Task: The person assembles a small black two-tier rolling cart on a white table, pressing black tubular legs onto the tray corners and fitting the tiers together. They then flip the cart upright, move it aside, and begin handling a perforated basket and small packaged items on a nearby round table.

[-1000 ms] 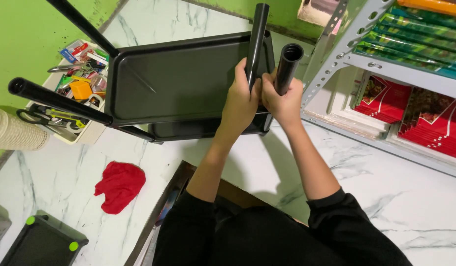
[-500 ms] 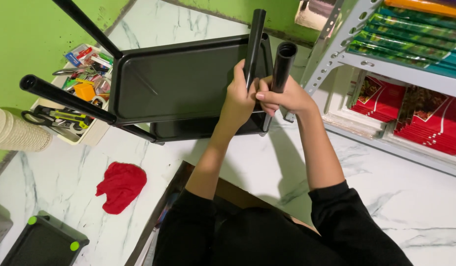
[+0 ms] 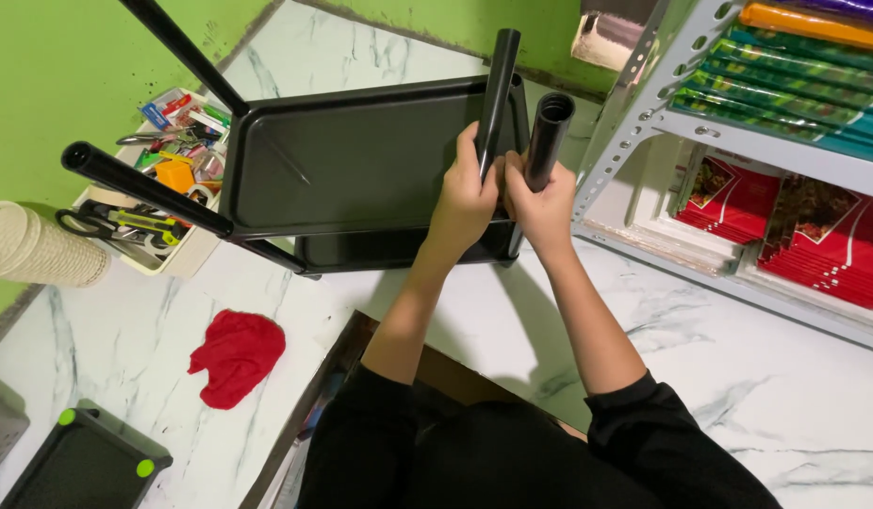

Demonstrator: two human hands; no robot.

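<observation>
A black plastic shelf rack [image 3: 352,160] stands upside down on the marble floor, with black tube legs pointing up. My left hand [image 3: 463,200] grips the base of one slim black tube [image 3: 498,85] at the rack's near right corner. My right hand [image 3: 542,200] is wrapped around a thicker hollow black tube [image 3: 548,132] just beside it, open end up. Two more black legs [image 3: 144,184] stick out on the left side of the rack.
A white tray of scissors and small tools [image 3: 149,212] sits left of the rack. A red cloth [image 3: 237,353] lies on the floor. A grey metal shelving unit [image 3: 766,170] with red and green packages stands to the right. A black tray with green dots [image 3: 83,462] is bottom left.
My right hand has moved in closer to the left hand and lower on the hollow tube. The rack has stayed where it was.
</observation>
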